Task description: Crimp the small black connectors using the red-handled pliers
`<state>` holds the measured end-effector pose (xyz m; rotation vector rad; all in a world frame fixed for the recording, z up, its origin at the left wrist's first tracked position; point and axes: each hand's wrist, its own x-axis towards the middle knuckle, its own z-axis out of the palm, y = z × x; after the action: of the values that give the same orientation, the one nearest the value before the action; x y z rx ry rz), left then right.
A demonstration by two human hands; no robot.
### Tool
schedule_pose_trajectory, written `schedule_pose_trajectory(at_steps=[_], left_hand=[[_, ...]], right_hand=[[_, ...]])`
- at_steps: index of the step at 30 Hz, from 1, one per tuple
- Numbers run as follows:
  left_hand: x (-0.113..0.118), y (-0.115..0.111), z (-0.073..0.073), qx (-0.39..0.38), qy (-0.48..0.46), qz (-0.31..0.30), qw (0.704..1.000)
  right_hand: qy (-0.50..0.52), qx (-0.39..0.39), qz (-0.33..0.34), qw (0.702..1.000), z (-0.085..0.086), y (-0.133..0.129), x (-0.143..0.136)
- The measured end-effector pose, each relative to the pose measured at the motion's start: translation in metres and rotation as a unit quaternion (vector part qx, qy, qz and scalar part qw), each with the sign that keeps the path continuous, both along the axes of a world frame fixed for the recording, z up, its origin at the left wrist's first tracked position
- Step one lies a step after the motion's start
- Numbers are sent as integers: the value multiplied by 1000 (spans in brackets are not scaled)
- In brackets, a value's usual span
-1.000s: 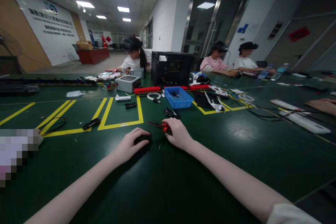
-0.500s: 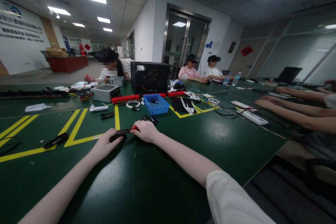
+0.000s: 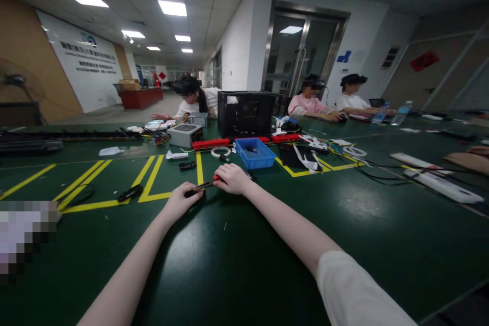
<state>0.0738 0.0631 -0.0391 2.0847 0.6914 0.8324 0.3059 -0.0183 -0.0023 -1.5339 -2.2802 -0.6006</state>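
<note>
Above the green table (image 3: 267,275), red-handled pliers (image 3: 206,185) are stretching nearly crosswise, tips pointing left and slightly nearer, right hand (image 3: 232,178) is curling snugly around their handles, left hand (image 3: 179,202) is pinching a small black object (image 3: 190,193) beside the tips.

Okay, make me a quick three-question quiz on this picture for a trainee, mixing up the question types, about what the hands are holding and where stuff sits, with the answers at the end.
1. What does the right hand hold?
a) a water bottle
b) a red-handled tool
c) a white cable

2. True or false: the blue tray stands closer to the hands than the black computer case does.

3. Fill in the colour: the left hand holds a small object that is ____.

Key: 1: b. 2: true. 3: black.
</note>
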Motion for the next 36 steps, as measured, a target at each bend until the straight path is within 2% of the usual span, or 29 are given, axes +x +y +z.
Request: schedule_pose_trajectory(at_steps=[4,8,20,36], left_hand=[[2,7,-1,-15,-13,48,999],[2,12,-3,-57,-22,74,995],[-3,10,-2,-109,-30,55,992],[-1,9,5,-95,-38,80,992]], right_hand=[[13,31,-2,999,-7,19,1],[12,38,-15,999,-13,21,0],[18,22,-46,999,-14,13,1],[23,-27,-77,996,-16,15,2]])
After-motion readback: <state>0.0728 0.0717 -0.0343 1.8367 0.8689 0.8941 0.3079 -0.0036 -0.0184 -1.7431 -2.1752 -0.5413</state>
